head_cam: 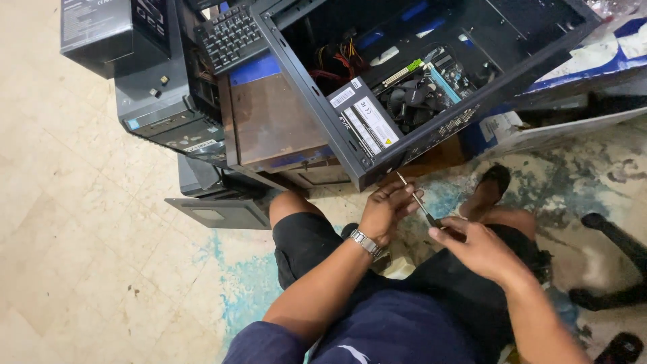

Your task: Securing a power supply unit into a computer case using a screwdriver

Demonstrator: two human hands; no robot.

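At the far left, pale worn floor tiles (74, 222) are seen, and above them a dark closed computer tower (151, 101) stands with a black box (101, 30) resting against its top. Just right of it a black keyboard (230, 35) is propped upright, touching a brown-topped case (273, 118) with a blue strip along its upper edge. A flat dark panel (219, 212) lies on the floor below these, close beside the person's bare knee (291, 202).

In the middle, an open computer case (377, 152) is tilted toward the viewer — its side is off, and a power supply (364, 121) with white labels, a fan (411, 101) and a motherboard (448, 77) are exposed inside.

Below the case's front edge the left hand (384, 209) is raised, a metal watch (367, 244) worn on its wrist; its fingers (404, 197) are curled closed around the thin metal shaft of a screwdriver (416, 201), near the tip. The screwdriver slants down to the right — its handle end is gripped in the closed fingers of the right hand (475, 251), just beside the left.

Further right, a sandalled foot (490, 185) is planted on stained floor, and a blue-and-white cardboard box (539, 121) lies behind it.
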